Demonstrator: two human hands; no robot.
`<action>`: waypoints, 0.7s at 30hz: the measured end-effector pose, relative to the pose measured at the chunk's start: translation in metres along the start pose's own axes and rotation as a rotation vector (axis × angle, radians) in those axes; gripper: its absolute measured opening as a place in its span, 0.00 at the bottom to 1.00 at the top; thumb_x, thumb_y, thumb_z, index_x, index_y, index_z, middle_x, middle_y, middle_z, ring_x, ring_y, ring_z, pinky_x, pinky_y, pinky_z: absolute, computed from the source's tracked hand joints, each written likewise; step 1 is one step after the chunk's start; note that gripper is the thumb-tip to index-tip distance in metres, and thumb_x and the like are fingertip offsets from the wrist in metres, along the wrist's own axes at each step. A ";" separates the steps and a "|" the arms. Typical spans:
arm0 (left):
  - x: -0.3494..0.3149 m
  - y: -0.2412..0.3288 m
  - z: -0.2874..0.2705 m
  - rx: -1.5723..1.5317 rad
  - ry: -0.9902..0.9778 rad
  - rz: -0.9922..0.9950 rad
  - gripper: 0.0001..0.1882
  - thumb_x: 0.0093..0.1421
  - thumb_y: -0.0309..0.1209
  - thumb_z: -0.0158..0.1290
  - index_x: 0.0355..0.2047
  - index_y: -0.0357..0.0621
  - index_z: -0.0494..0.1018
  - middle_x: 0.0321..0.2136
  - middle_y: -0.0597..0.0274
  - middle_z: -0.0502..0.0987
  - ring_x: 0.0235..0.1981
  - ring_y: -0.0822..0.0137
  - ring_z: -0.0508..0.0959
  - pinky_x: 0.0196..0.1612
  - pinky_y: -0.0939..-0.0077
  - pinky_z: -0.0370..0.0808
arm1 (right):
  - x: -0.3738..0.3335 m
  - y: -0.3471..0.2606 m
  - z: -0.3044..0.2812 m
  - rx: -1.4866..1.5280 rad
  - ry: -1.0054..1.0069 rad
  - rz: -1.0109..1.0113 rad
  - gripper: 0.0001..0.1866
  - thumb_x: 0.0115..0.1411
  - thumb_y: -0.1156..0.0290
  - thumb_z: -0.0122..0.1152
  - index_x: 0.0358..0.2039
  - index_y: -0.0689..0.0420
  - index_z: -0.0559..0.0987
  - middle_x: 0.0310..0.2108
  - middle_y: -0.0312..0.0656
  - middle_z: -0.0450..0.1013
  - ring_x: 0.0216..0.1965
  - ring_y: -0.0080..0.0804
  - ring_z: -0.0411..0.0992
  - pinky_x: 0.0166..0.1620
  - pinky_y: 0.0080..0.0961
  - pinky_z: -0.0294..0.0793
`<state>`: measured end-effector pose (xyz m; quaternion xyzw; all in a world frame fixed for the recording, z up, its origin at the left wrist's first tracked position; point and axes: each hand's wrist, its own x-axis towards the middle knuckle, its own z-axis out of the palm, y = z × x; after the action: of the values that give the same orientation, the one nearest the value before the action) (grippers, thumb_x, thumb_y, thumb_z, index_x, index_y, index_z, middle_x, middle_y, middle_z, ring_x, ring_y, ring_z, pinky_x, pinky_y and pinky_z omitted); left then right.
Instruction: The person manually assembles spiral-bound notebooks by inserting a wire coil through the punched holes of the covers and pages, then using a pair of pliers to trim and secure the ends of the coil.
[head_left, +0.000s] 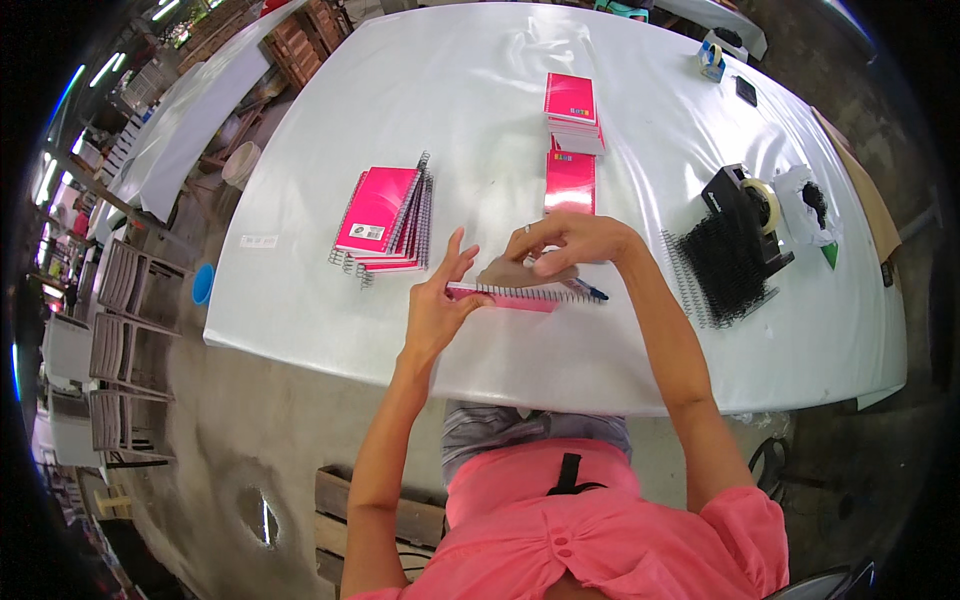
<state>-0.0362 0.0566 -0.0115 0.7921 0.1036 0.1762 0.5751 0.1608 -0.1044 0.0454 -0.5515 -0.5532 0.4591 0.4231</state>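
Observation:
Near the table's front, a pink notebook stands on edge with a dark wire coil along its upper side. The coil runs out past the notebook's right end. My left hand grips the notebook's left end, thumb on the near face. My right hand is closed on a tan flat piece whose material I cannot make out, held against the coil side. A blue pen lies by the coil's right end, partly hidden.
Coil-bound pink notebooks are stacked at left. More pink notebooks lie at the far middle. At right are a heap of black coils, a tape dispenser and a plastic bag. The white-covered table's front edge is close to my body.

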 end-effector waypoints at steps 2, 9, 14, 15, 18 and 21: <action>0.001 -0.002 0.001 0.066 -0.006 0.071 0.56 0.41 0.26 0.70 0.68 0.57 0.51 0.54 0.47 0.72 0.54 0.57 0.75 0.43 0.74 0.79 | 0.009 -0.003 0.005 -0.372 -0.028 0.208 0.27 0.55 0.51 0.62 0.51 0.54 0.79 0.43 0.42 0.77 0.41 0.29 0.70 0.44 0.28 0.68; 0.000 -0.005 0.002 0.005 0.010 0.012 0.58 0.42 0.25 0.69 0.69 0.57 0.47 0.54 0.46 0.72 0.55 0.59 0.74 0.43 0.75 0.78 | 0.012 -0.010 0.008 -0.260 -0.009 0.084 0.27 0.55 0.48 0.62 0.51 0.50 0.80 0.42 0.39 0.78 0.40 0.30 0.72 0.44 0.26 0.67; 0.001 -0.007 0.004 -0.042 0.042 0.098 0.61 0.41 0.18 0.68 0.70 0.55 0.42 0.61 0.44 0.64 0.54 0.65 0.74 0.42 0.81 0.77 | 0.014 -0.012 0.014 -0.251 0.036 0.130 0.29 0.54 0.44 0.63 0.49 0.51 0.81 0.38 0.42 0.78 0.41 0.30 0.74 0.44 0.29 0.71; 0.001 -0.009 0.002 -0.041 0.037 0.096 0.61 0.41 0.18 0.68 0.70 0.55 0.42 0.61 0.44 0.64 0.54 0.65 0.74 0.42 0.81 0.77 | 0.013 -0.010 0.014 -0.247 0.040 0.131 0.29 0.54 0.44 0.63 0.49 0.51 0.81 0.38 0.42 0.78 0.41 0.30 0.74 0.44 0.29 0.71; 0.004 -0.020 -0.007 -0.045 -0.052 -0.028 0.60 0.45 0.27 0.69 0.70 0.53 0.39 0.62 0.45 0.63 0.56 0.63 0.72 0.43 0.80 0.76 | 0.004 -0.009 0.008 -0.359 0.098 0.173 0.28 0.54 0.46 0.64 0.49 0.51 0.81 0.37 0.42 0.78 0.40 0.31 0.74 0.43 0.29 0.71; 0.000 -0.031 -0.020 -0.204 -0.089 0.049 0.51 0.50 0.39 0.66 0.69 0.50 0.48 0.60 0.46 0.66 0.51 0.61 0.76 0.45 0.78 0.75 | -0.037 -0.027 0.000 -0.377 0.253 0.166 0.26 0.54 0.50 0.65 0.48 0.53 0.81 0.39 0.44 0.77 0.40 0.33 0.74 0.43 0.28 0.71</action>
<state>-0.0428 0.0835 -0.0353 0.7388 0.0401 0.1648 0.6522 0.1563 -0.1410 0.0731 -0.7175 -0.5244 0.3082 0.3394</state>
